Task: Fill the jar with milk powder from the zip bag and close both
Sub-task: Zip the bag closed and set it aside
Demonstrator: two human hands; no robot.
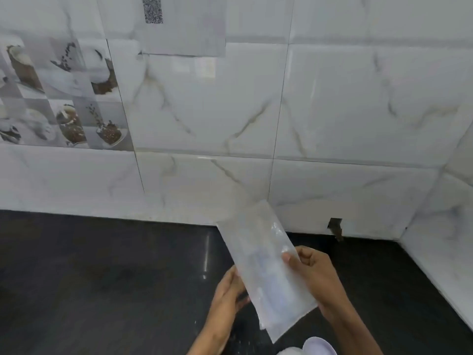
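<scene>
I see the bag, clear plastic, held up over the dark counter, near centre, its long side tilted with the far end leaning left. My view has the left hand gripping the bag's left edge, fingers behind it. Right hand pinches the right edge, thumb on the front. Contents hard to read through the blur. Lilac round object at the near frame edge, cut off; cannot tell if it is the jar. Tiled wall beyond.
</scene>
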